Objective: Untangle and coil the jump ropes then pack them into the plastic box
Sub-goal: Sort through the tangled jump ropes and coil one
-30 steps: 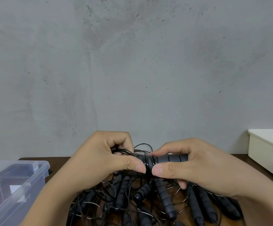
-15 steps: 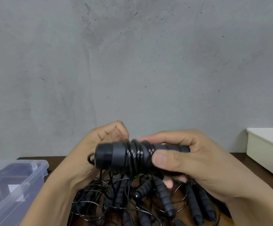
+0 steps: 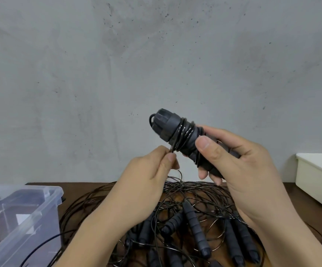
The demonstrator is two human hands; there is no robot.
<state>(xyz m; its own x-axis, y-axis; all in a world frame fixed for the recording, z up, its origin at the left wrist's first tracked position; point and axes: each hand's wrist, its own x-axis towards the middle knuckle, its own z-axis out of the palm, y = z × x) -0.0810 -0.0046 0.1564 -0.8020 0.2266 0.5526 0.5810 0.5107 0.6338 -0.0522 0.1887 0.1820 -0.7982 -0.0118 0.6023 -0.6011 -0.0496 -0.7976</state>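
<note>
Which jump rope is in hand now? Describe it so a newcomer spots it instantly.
Above the table and its tangled rope pile, find the right hand. It grips a black bundle held up against the grey wall. Unlike that pile, its cord is wound round the handles, the left hand pinching the cord.

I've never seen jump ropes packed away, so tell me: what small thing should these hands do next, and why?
Probably the left hand should wrap or tuck the cord it pinches onto the handles. The right hand grips those handles, cord is already wound round them, and the pinched stretch sits just below those turns. Once secured, it could go into the clear box.
</note>
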